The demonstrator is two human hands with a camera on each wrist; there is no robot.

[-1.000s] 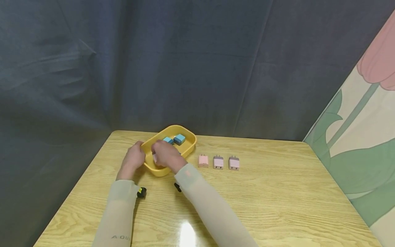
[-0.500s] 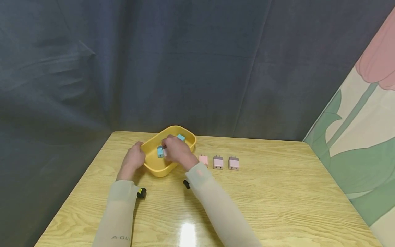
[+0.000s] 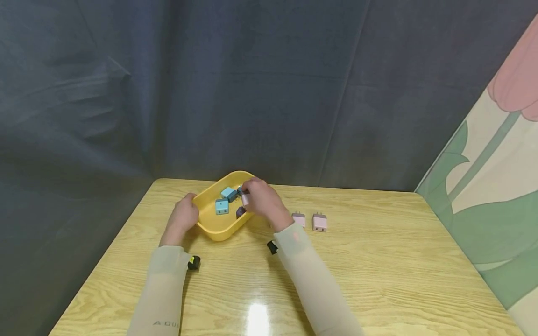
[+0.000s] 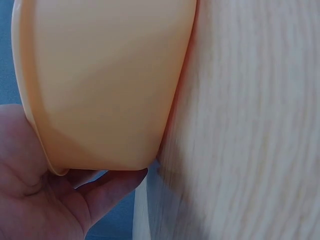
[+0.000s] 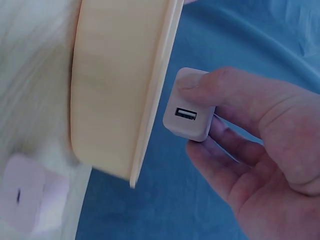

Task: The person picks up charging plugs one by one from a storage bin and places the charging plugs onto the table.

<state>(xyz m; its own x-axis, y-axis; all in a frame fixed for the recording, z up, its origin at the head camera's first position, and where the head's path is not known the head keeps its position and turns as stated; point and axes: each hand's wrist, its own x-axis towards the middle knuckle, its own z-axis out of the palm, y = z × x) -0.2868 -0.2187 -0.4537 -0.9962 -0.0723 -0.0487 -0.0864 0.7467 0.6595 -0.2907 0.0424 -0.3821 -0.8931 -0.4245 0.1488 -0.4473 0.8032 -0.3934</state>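
My left hand (image 3: 183, 215) grips the left end of a yellow plastic basket (image 3: 215, 235), thumb at the rim and fingers against the outer wall in the left wrist view. Over the basket's right side, my right hand (image 3: 265, 200) pinches a light pink USB wall charger (image 5: 186, 105) between thumb and fingers. Its USB port faces the right wrist camera. Inside the basket lie a blue charger (image 3: 222, 206), a second blue one (image 3: 229, 193), a partly covered blue piece (image 3: 240, 190) and a dark purple piece (image 3: 240, 213).
To the right of the basket, two pale pink and grey chargers (image 3: 299, 219) (image 3: 319, 222) lie on the wooden table (image 3: 378, 261), prongs pointing away. My right hand and wrist cover the spot beside them. A dark curtain (image 3: 269, 93) hangs behind the table's back edge.
My right hand has lifted the light pink charger from inside the basket and moved right to its right rim, uncovering the blue chargers. The left hand has kept its hold.
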